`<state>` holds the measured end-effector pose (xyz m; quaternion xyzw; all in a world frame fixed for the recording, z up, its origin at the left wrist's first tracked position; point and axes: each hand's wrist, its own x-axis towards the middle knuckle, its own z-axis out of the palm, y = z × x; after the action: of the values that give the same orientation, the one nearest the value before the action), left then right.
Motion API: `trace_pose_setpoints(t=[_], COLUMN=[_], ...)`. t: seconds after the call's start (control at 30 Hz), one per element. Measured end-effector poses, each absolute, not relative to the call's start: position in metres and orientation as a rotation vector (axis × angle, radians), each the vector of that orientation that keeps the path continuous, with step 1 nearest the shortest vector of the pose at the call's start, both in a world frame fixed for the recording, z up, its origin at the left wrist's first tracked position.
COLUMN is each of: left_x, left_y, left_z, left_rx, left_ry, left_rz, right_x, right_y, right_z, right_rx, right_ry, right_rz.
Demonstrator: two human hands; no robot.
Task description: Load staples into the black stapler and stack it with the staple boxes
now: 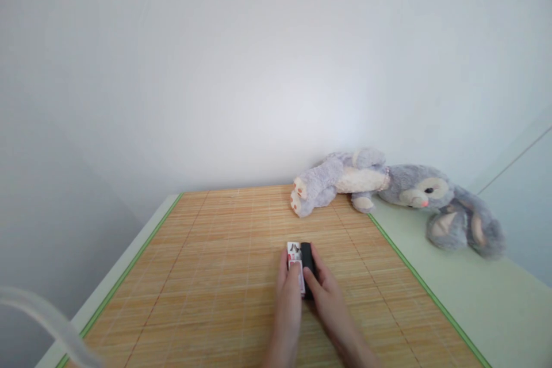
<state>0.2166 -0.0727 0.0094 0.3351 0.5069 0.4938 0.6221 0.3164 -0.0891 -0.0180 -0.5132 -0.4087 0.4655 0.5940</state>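
Observation:
My left hand (pixel 290 293) is closed around a small white box-like item with printed pictures (pixel 294 249), its thumb lying on the front. Close beside it, my right hand (pixel 328 293) grips a slim black oblong object (pixel 307 256), thumb across its face. The two items are side by side and seem to touch, both standing lengthwise away from me. Their lower ends are partly covered by my fingers. Whether they rest on the mat or are held just above it, I cannot tell.
A bamboo mat (pixel 215 253) with green edging covers much of the pale table (pixel 487 305). A grey plush rabbit (pixel 362 178) lies on its side at the back right, against the white wall (pixel 259 69). A blurred pale curved tube (pixel 47 316) crosses the lower left corner.

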Motion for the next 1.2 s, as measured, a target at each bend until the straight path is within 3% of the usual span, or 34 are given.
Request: trace_pose_setpoints(t=[0.23, 0.6, 0.9, 1.2], left_x=[0.131, 0.122, 0.079, 0.045], left_y=[-0.095, -0.115, -0.058, -0.142], left_z=[0.002, -0.016, -0.016, -0.059], left_rx=[0.85, 1.418, 1.757, 1.967], left_ry=[1.3, 1.518, 1.584, 1.74], left_rz=[1.156, 1.101, 1.097, 1.185], right_x=[0.248, 0.313, 0.31, 0.307], right_y=[-0.097, -0.098, -0.098, -0.099], right_z=[-0.014, -0.017, -0.019, -0.016], right_rx=[-1.239, -1.386, -1.38, -1.397], right_ry=[-1.04, -1.024, -1.017, -1.005], right_rz=[0.984, 0.877, 0.871, 0.822])
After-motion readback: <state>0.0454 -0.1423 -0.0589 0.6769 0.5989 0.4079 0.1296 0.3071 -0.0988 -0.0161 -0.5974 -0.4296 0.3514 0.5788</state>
